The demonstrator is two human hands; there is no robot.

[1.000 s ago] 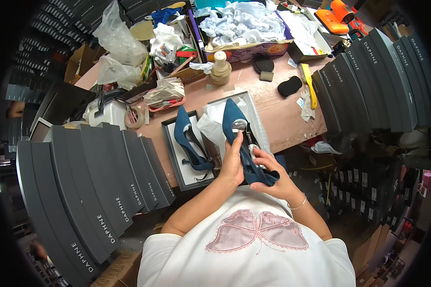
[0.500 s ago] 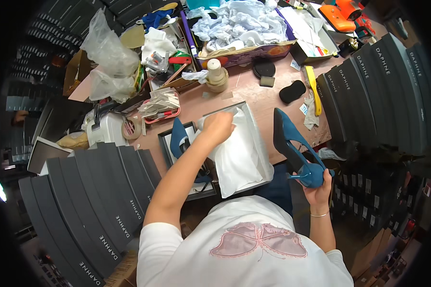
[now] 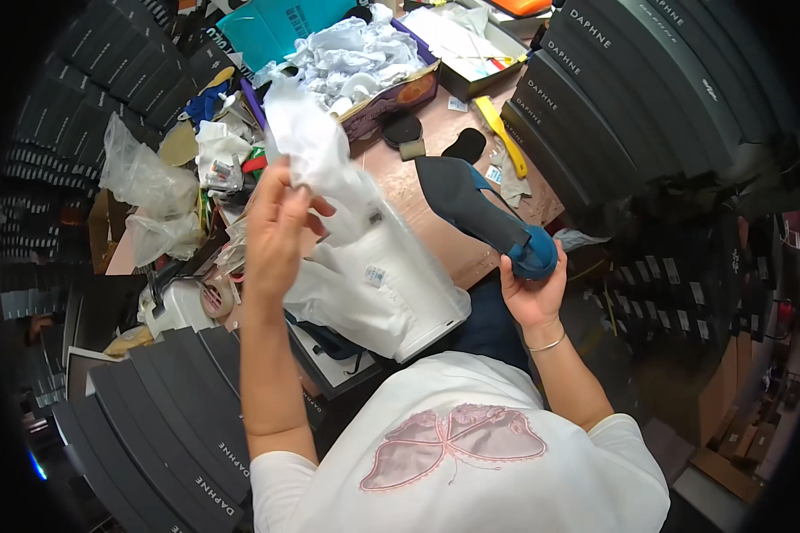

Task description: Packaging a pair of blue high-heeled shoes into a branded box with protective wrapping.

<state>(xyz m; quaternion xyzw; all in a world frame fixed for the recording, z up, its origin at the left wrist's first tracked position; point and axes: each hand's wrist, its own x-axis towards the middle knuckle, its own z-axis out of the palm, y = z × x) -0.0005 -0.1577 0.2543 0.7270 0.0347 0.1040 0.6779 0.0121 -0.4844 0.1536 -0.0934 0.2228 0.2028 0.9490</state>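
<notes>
My left hand (image 3: 280, 226) is raised over the left side of the shoebox (image 3: 436, 311), its fingers pinching the white tissue paper (image 3: 307, 133). One end of the paper sticks up, blurred by motion, beyond the fingers; other folds spread over the box's inside. At the right, my right hand (image 3: 538, 298) grips a blue high-heeled slingback shoe (image 3: 471, 209) around its heel end. Its dark sole faces me and the toe points away to the left. Under the paper's near left edge, another blue shoe (image 3: 324, 338) lies mostly hidden in a dark tray-like box part (image 3: 338, 382).
Dark shoeboxes stand stacked at the left (image 3: 151, 417) and right (image 3: 631, 107). Across the pink table (image 3: 418, 213) lie a yellow-handled tool (image 3: 500, 133), a black pad (image 3: 464, 145) and a carton of crumpled paper (image 3: 396, 102). A tape roll (image 3: 215, 298) sits by a white machine (image 3: 178, 306).
My left hand has lifted the tissue paper up and to the left, baring more of the box. The right hand has turned the shoe so its sole shows more. The whole view has shifted.
</notes>
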